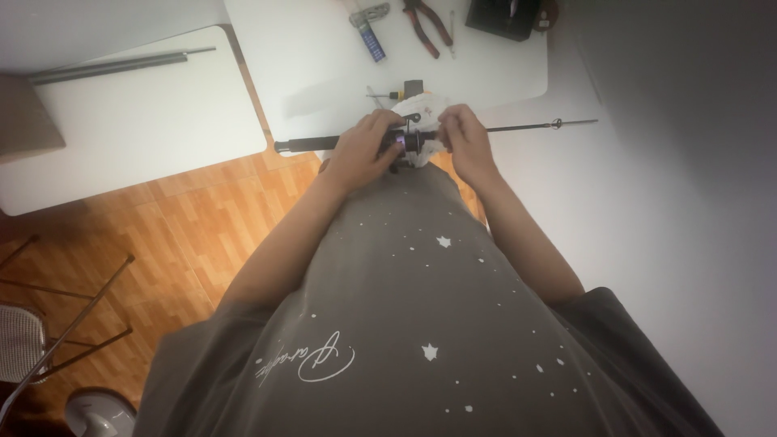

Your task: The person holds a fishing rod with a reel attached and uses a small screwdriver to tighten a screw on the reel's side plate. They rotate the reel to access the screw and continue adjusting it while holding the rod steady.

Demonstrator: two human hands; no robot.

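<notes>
Left hand [363, 154]: fingers curled and clamped on the dark reel [402, 142] and the rod beside it.
Right hand [465, 142]: fingertips pinched together on a white cloth [422, 107] at the reel.
Fishing rod [518, 126]: lies level across the near edge of the white table [324, 57], black grip [307, 145] to the left, thin shaft to the right.
Far on the table: red-handled pliers [427, 24], blue tool [371, 34], black box [506, 16].
Left table [137, 121]: dark tube [113, 66].
Floor [202, 210]: wooden.

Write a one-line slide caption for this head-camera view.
Two bare hands, left hand and right hand, grip a slim black fishing rod and its reel above a white table bearing red-handled pliers.
</notes>
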